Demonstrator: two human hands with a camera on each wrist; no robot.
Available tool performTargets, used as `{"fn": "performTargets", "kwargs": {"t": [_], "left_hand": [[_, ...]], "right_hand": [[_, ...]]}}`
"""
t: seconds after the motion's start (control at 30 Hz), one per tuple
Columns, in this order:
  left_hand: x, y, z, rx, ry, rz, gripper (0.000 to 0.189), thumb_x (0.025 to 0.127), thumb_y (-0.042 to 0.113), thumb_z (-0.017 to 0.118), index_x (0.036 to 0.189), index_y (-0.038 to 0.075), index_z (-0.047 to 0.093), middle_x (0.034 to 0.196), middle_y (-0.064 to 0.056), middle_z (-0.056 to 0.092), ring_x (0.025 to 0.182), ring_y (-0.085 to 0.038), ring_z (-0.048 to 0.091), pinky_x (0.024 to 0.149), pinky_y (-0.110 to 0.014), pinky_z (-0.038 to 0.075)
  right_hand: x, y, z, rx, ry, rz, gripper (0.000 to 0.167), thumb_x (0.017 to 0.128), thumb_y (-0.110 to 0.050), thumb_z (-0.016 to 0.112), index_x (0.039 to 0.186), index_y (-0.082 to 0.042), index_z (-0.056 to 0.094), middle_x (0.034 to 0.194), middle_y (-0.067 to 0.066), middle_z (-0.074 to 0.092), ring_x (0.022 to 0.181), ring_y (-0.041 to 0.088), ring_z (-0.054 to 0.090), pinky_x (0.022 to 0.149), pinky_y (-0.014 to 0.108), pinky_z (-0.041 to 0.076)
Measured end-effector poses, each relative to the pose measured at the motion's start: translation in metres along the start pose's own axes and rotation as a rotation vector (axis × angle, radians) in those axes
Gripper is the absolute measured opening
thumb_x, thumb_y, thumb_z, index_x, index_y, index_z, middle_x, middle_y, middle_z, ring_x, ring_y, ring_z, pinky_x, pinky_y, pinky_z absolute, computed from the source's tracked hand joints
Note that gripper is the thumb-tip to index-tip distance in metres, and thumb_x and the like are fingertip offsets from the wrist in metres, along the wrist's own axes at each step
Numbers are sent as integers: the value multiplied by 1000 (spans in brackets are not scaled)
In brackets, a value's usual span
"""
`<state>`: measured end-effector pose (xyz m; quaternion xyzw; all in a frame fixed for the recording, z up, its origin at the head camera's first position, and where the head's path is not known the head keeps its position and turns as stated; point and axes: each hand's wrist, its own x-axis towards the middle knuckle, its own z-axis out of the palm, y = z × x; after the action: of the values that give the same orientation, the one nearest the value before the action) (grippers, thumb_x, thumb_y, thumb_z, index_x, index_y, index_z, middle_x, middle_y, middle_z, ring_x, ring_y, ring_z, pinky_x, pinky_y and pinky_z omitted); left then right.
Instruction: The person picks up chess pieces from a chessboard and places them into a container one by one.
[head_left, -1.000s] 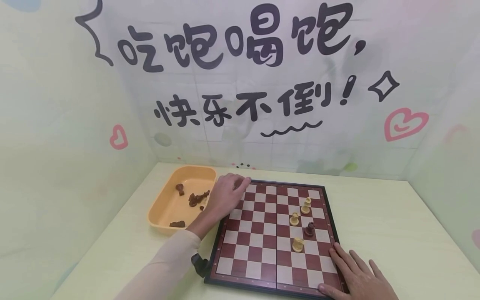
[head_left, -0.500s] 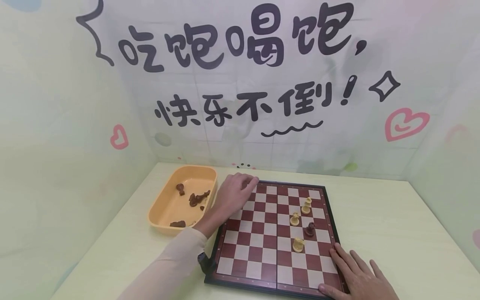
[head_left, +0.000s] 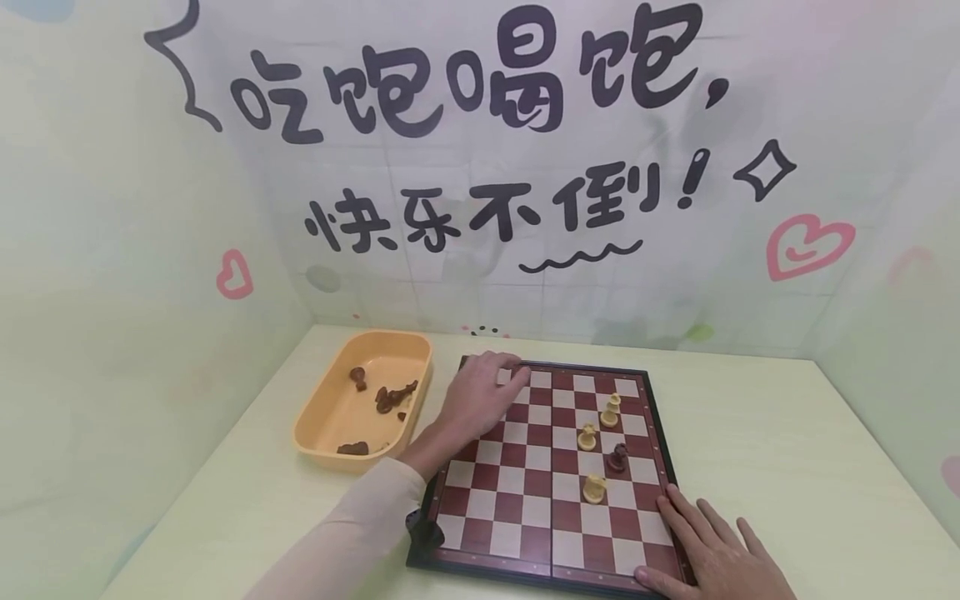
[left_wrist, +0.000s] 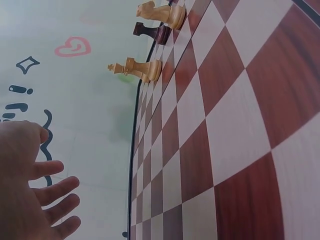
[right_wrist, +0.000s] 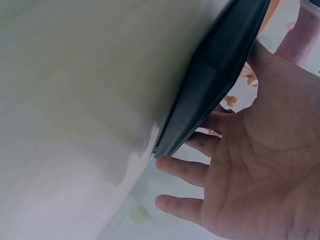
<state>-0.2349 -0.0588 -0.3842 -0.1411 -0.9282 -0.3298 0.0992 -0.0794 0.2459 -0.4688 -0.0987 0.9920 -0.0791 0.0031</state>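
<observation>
In the head view my left hand (head_left: 483,392) hovers over the far left part of a red-and-white chessboard (head_left: 525,504). The left wrist view shows its fingers (left_wrist: 62,190) loosely spread, with nothing between them. My right hand (head_left: 720,546) rests on the board's near right edge, thumb on the near corner; the right wrist view shows fingers (right_wrist: 182,170) extended along the black rim (right_wrist: 200,95). On the board's right half stand a pale king (head_left: 611,408), a pale rook (head_left: 587,437), a dark piece, seemingly a rook (head_left: 617,457), and a pale knight (head_left: 595,489).
An orange tray (head_left: 318,417) lies left of the board, with several dark chess pieces (head_left: 393,397) in it. A dark wrist device (head_left: 425,529) sits by the left sleeve (head_left: 367,517). Behind the table hangs a printed white sheet (head_left: 450,283).
My left hand has moved rightward from the board's far left corner, farther over the squares. My right hand and the pieces stay in place.
</observation>
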Motion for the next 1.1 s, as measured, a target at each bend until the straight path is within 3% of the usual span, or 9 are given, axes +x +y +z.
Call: {"fn": "performTargets", "kwargs": {"t": [0.33,0.5,0.63,0.73,0.93,1.1], "left_hand": [[0,3,10,45,-28,23,39,101,39,58,128,12,70,125,-6,67,119,-25,57,96,-47,48],[0,6,17,87,-99,29,39,100,37,60,129,13,70,131,-7,64,124,-26,54,97,-48,48],[-2,9,24,144,-179,66,34,99,36,63,124,15,73,120,-5,66,110,-22,57,85,-38,52],[-4,12,27,155,-204,79,33,97,35,65,122,14,73,115,-4,66,101,-19,56,80,-35,51],[-6,16,33,146,-219,93,40,96,35,65,129,11,69,126,-5,65,110,-20,58,91,-38,51],[-7,18,40,149,-234,100,41,97,35,66,131,12,68,128,-4,65,110,-19,59,86,-35,52]], "right_hand": [[1,0,-1,6,-11,2,102,78,-82,61,147,-7,54,152,14,46,130,47,48,101,75,31],[1,0,0,14,-16,2,102,78,-81,62,147,-7,54,152,14,47,129,47,49,101,75,31],[1,0,0,18,-20,2,102,78,-82,62,147,-7,54,152,14,46,129,47,49,101,75,31],[1,0,0,18,-24,2,102,78,-82,62,147,-7,54,152,14,46,129,47,49,101,75,31],[1,1,0,13,-26,5,102,78,-81,62,147,-7,53,152,14,46,129,47,49,101,75,31],[1,1,-1,12,-30,6,102,78,-82,61,148,-7,53,153,14,46,129,47,49,101,75,31]]}}
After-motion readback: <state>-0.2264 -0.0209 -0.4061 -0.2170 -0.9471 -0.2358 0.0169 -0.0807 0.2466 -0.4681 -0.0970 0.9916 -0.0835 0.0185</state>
